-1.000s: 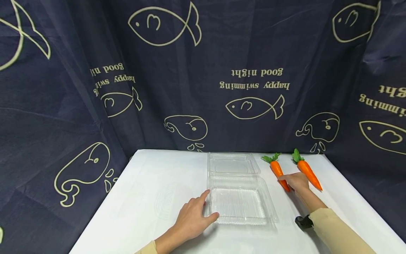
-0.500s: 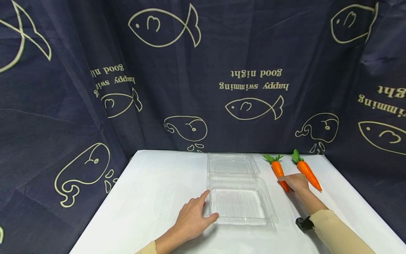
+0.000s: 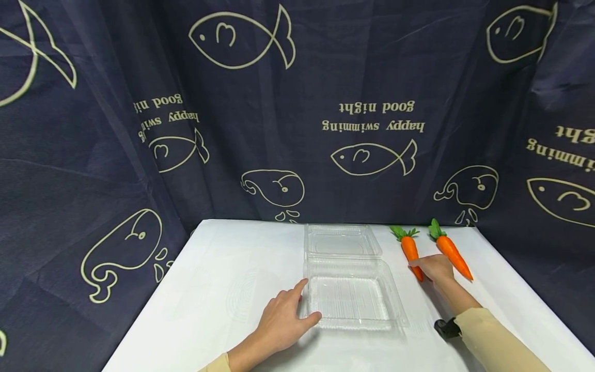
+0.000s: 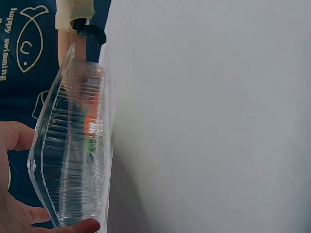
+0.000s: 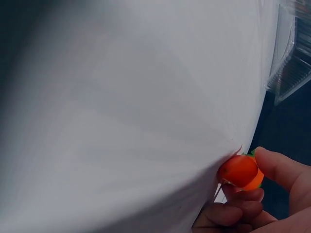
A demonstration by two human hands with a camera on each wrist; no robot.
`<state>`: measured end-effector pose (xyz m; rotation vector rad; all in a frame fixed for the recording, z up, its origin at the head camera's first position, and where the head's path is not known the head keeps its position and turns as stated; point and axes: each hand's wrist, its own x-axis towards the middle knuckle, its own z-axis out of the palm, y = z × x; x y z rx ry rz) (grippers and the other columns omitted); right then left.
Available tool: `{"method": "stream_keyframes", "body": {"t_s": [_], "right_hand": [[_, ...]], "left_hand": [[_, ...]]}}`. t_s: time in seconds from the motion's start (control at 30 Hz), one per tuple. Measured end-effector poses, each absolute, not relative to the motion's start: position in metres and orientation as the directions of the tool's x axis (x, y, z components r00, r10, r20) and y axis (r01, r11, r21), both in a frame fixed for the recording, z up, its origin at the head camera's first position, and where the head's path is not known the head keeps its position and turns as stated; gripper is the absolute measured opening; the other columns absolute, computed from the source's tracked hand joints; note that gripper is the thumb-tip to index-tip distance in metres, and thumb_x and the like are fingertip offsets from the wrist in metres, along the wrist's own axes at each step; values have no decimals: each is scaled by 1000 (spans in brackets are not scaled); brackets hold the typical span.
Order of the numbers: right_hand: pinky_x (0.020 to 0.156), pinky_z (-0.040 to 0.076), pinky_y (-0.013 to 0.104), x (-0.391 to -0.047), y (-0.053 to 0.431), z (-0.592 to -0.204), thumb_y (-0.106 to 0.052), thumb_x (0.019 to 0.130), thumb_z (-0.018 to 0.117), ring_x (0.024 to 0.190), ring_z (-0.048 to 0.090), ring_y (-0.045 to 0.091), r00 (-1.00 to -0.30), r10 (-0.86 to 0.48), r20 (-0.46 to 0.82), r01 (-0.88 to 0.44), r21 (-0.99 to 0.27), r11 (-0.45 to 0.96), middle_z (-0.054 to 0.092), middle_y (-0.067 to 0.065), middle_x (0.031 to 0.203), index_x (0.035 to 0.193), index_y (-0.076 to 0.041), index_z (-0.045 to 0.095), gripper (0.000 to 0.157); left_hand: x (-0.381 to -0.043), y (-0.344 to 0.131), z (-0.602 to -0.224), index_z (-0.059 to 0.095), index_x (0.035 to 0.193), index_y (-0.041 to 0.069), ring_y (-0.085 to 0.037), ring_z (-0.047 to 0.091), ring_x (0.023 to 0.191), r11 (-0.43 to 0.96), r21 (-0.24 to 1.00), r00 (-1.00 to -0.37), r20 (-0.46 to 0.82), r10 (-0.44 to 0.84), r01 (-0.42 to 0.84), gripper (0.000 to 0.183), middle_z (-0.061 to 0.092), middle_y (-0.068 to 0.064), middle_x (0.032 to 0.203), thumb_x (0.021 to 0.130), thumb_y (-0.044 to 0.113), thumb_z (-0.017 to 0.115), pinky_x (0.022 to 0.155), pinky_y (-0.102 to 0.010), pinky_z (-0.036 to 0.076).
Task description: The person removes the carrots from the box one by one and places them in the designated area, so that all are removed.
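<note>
On the white table stands a clear plastic hinged box (image 3: pixel 353 323), its lid (image 3: pixel 343 243) laid back flat at the far side. My left hand (image 3: pixel 281 320) rests at the box's near left corner, thumb and fingers spread; the left wrist view shows them beside the box wall (image 4: pixel 73 160). To the right of the box, my right hand (image 3: pixel 437 267) pinches the pointed half of an orange carrot (image 3: pixel 409 249) with green leaves. The right wrist view shows this carrot (image 5: pixel 239 170) between thumb and fingers, low on the table. Another carrot (image 3: pixel 451 252) lies just right of that hand.
The white table (image 3: pixel 223 299) ends at a dark blue curtain (image 3: pixel 279 119) printed with fish, whales and upside-down lettering, standing at the back and sides. A black wrist strap (image 3: pixel 446 327) sits at the right sleeve.
The leafy end of the held carrot has swung slightly right, toward the other carrot. My right hand has barely moved. The left hand and the box stay where they were.
</note>
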<state>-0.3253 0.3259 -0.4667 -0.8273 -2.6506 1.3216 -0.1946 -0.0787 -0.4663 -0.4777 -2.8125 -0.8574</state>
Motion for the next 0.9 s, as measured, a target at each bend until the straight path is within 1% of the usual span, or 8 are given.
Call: {"method": "stream_keyframes", "body": {"t_s": [0.27, 0.33, 0.4, 0.47, 0.6, 0.7, 0.8, 0.9], "right_hand": [[56, 42, 30, -323, 331, -467, -24, 79, 79, 67, 52, 23, -867, 468, -168, 419, -754, 506, 61, 11, 79, 113, 12, 65, 52], [56, 42, 31, -321, 333, -465, -27, 79, 79, 67, 54, 23, -877, 456, -150, 407, -736, 541, 62, 12, 78, 114, 12, 65, 54], [57, 44, 31, -319, 333, -461, -32, 80, 79, 71, 58, 25, -892, 435, -123, 387, -707, 592, 67, 19, 86, 117, 11, 65, 59], [61, 47, 33, -315, 333, -456, -40, 83, 77, 80, 62, 30, -920, 383, -82, 334, -672, 661, 69, 27, 103, 124, 11, 62, 67], [76, 49, 45, -302, 327, -443, -55, 90, 68, 102, 59, 39, -982, 135, 130, 39, -562, 826, 60, 32, 123, 137, 8, 55, 80], [95, 38, 64, -286, 315, -431, -55, 94, 63, 121, 51, 44, -944, -131, 303, -252, -402, 880, 55, 27, 134, 144, 0, 53, 74], [103, 19, 76, -269, 298, -419, -52, 97, 60, 139, 37, 45, -887, -324, 330, -424, -300, 855, 46, 22, 149, 149, -10, 49, 68], [107, 11, 76, -256, 281, -413, -53, 99, 55, 146, 31, 42, -862, -420, 285, -492, -265, 829, 40, 16, 156, 154, -20, 42, 66]], "left_hand": [[-195, -78, -467, 49, 147, 15, -22, 64, 99, 779, 515, -932, 254, 260, 358, 80, 72, -2, 106, 84, 60, 67, 81, -44, 48], [-195, -78, -467, 48, 148, 15, -21, 64, 100, 776, 522, -934, 247, 259, 353, 80, 72, -2, 108, 84, 59, 67, 82, -44, 48], [-196, -77, -467, 47, 149, 14, -21, 64, 100, 773, 527, -934, 244, 259, 352, 80, 72, -2, 109, 85, 58, 68, 82, -44, 48], [-196, -77, -467, 45, 150, 14, -20, 63, 100, 771, 530, -935, 242, 260, 352, 80, 71, -2, 109, 85, 56, 68, 81, -44, 48], [-197, -79, -467, 44, 150, 13, -20, 63, 99, 763, 535, -930, 250, 269, 364, 78, 71, -2, 109, 88, 55, 65, 79, -43, 49], [-200, -84, -464, 45, 150, 13, -24, 64, 107, 760, 520, -918, 286, 276, 391, 74, 71, -6, 117, 92, 57, 60, 85, -47, 49], [-209, -91, -453, 46, 150, 14, -31, 57, 125, 772, 473, -897, 334, 289, 424, 73, 63, -12, 135, 94, 61, 55, 94, -54, 45], [-222, -96, -439, 45, 152, 20, -36, 40, 144, 799, 416, -890, 331, 313, 435, 74, 48, -15, 152, 95, 66, 50, 103, -63, 36]]}}
